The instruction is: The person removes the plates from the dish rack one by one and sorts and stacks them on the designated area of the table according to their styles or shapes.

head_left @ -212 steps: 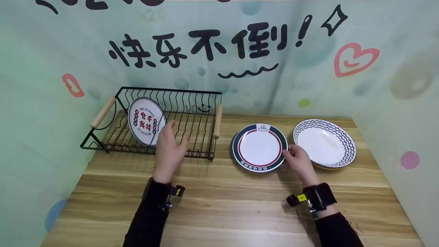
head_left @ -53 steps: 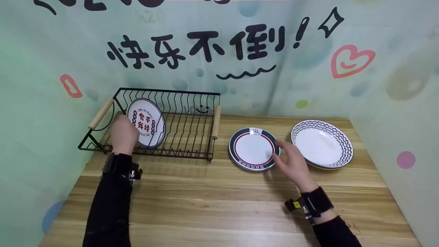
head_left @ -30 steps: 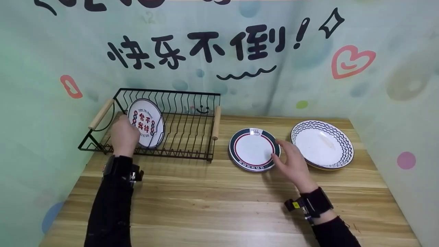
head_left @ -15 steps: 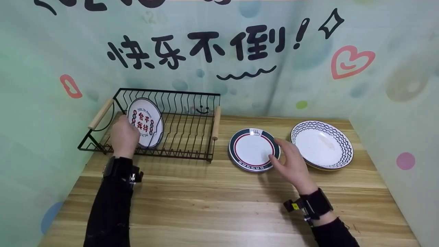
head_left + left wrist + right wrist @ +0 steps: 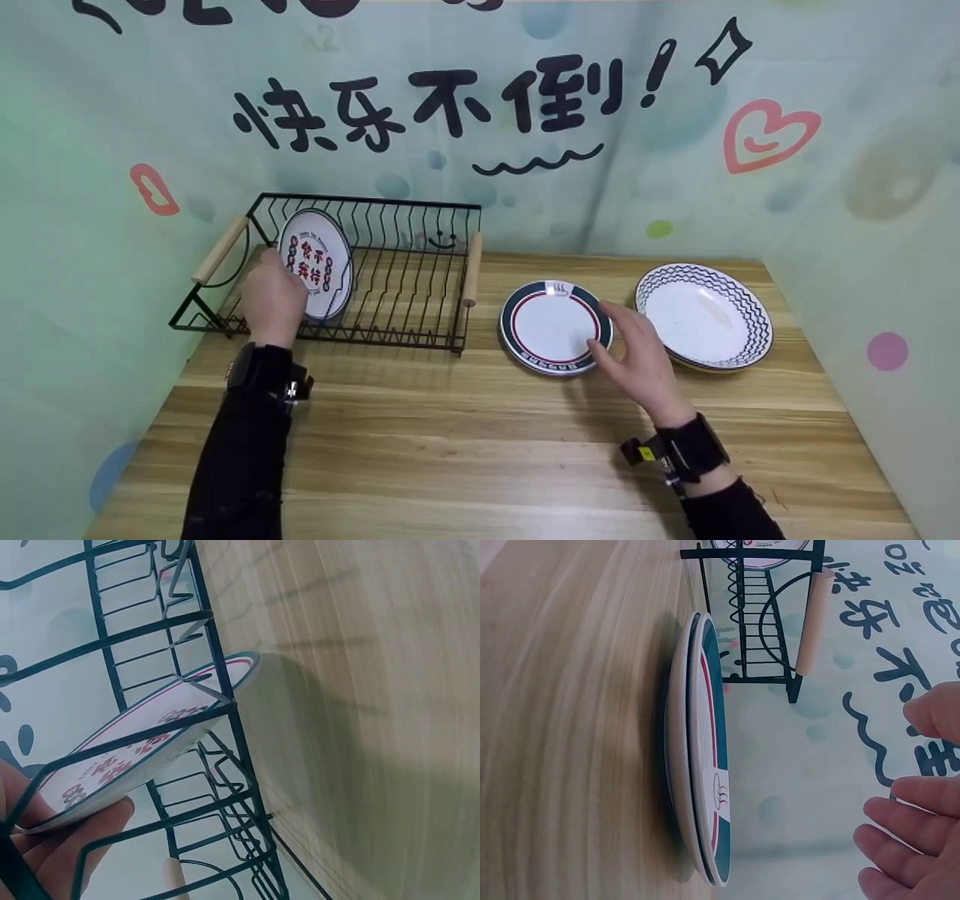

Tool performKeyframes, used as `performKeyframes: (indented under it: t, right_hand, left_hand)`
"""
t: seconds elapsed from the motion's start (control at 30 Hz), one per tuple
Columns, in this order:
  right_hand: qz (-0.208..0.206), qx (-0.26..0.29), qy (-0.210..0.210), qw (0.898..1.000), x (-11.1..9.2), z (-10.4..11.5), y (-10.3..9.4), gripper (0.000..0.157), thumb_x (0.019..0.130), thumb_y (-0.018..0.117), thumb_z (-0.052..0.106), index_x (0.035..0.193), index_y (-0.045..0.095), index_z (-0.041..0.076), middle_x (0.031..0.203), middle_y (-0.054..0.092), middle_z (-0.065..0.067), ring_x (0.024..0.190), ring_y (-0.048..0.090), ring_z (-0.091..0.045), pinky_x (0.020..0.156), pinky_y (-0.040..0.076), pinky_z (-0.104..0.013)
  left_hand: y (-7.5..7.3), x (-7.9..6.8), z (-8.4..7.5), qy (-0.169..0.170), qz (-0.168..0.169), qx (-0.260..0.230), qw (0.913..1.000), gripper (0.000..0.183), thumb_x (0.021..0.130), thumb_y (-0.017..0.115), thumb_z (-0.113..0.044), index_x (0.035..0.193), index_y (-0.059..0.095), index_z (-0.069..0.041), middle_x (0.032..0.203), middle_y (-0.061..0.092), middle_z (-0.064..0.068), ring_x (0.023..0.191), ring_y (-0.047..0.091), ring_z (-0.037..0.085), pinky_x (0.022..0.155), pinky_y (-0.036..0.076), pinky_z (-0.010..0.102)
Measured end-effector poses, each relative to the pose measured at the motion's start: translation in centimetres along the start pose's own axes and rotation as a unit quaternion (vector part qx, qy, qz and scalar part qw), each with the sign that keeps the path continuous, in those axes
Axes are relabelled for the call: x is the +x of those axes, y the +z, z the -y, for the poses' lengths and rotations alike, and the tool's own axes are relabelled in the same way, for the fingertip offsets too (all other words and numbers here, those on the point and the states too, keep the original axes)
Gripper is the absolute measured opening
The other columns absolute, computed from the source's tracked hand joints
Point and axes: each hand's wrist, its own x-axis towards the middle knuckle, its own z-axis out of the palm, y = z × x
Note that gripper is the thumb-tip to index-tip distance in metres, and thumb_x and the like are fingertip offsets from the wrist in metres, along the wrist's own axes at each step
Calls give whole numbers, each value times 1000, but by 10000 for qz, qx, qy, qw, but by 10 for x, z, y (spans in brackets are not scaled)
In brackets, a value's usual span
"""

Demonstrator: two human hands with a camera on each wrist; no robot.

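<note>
My left hand (image 5: 272, 300) pinches the left edge of a white plate (image 5: 322, 262) with red characters, which stands tilted in the black wire dish rack (image 5: 411, 346). In the left wrist view the thumb lies on the printed face of the plate (image 5: 127, 739) and the fingers (image 5: 94, 836) are under it, behind the rack's wires. My right hand (image 5: 641, 360) is open, its fingers spread at the right rim of a small stack of plates (image 5: 555, 326) with a dark green band and red ring. The right wrist view shows this hand raised over the stack (image 5: 697, 757), holding nothing.
A white bowl (image 5: 701, 319) with a black wavy rim pattern stands to the right, close to the right hand. The rack has wooden handles (image 5: 472, 268) at both ends. Wood-grain table (image 5: 480, 450) and printed cloth walls surround everything.
My left hand has gone from the plate's right side to its left edge; the plate has just risen slightly and turned more edge-on. My right hand has released the green-banded plate's rim.
</note>
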Motion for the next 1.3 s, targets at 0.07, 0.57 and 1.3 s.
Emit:
performKeyframes:
  t: [0.07, 0.57, 1.3]
  right_hand:
    - [-10, 11, -20, 10000, 0, 0, 0, 57, 85, 76, 12, 134, 54, -6, 130, 59, -23, 122, 50, -40, 107, 36, -49]
    - [-91, 46, -106, 9999, -1, 2, -3, 56, 86, 75, 13, 134, 54, -6, 130, 58, -23, 122, 50, -40, 107, 36, -50]
    - [-72, 126, 51, 9999, -1, 4, -4, 64, 86, 75, 12, 140, 48, -7, 137, 53, -25, 128, 46, -40, 111, 32, -51]
  left_hand:
    - [0, 0, 0, 45, -73, -5, 10000, 23, 91, 43, 6, 110, 53, 14, 71, 56, 23, 59, 56, 41, 48, 45, 47]
    - [-7, -3, -3, 483, -1414, -419, 9879, 30, 95, 49, 2, 121, 55, 16, 75, 61, 29, 62, 59, 45, 54, 49, 53]
    - [-12, -17, -34, 1065, -2101, -1456, 9609, 19, 91, 56, 5, 108, 61, 12, 96, 68, 27, 77, 65, 43, 65, 53, 51]
